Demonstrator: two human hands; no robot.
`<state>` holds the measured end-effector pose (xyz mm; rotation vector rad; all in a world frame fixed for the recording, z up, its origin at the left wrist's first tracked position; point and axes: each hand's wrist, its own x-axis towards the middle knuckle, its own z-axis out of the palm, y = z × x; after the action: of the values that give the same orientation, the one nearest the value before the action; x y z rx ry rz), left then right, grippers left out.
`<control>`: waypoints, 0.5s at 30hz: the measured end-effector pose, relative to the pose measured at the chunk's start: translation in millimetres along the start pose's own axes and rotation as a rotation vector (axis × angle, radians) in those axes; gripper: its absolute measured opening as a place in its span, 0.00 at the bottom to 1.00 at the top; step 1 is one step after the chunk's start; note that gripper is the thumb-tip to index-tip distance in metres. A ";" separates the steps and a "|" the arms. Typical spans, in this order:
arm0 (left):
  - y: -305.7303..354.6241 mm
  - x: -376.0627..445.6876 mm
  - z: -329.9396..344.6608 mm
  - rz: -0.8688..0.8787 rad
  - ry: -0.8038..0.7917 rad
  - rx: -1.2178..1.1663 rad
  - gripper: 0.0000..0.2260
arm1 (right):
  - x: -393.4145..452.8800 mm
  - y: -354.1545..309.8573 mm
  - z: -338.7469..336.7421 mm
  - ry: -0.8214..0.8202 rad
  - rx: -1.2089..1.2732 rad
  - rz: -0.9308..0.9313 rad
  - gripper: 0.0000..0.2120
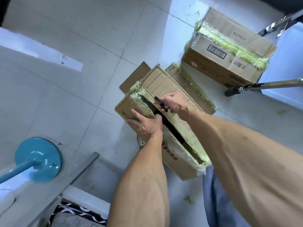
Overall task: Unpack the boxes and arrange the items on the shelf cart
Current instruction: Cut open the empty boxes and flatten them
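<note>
A brown cardboard box (178,163) sealed with greenish tape stands on the floor below me, its top seam split along a dark gap. My left hand (144,124) presses flat on the left top flap, fingers at the seam's edge. My right hand (175,103) grips black-handled scissors (158,102), whose thin blade points up-left at the taped far end of the seam. A second taped box (229,53) sits at the upper right, closed.
Flattened cardboard (165,84) lies under and behind the near box. Metal legs with black feet (242,90) stand at the right. A blue round stand base (38,159) is at the lower left, beside a grey metal frame (82,172). Pale floor tiles surround everything.
</note>
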<state>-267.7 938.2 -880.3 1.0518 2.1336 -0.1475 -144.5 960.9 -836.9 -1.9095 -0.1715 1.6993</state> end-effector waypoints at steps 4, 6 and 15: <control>0.7 -2.8 6.5 0.041 0.046 -0.029 0.48 | 3.8 -18.8 -0.3 -0.119 -0.210 0.049 0.08; 2.7 -7.9 11.4 0.045 0.072 -0.056 0.47 | 2.6 -23.1 -0.5 -0.131 -0.250 0.084 0.10; -7.1 -6.4 6.1 0.054 0.061 -0.086 0.49 | -5.7 -11.3 3.7 -0.071 -0.145 0.132 0.07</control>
<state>-266.9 927.1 -881.8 1.0753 2.1439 0.0020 -145.9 968.9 -826.5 -2.0052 -0.2049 1.8894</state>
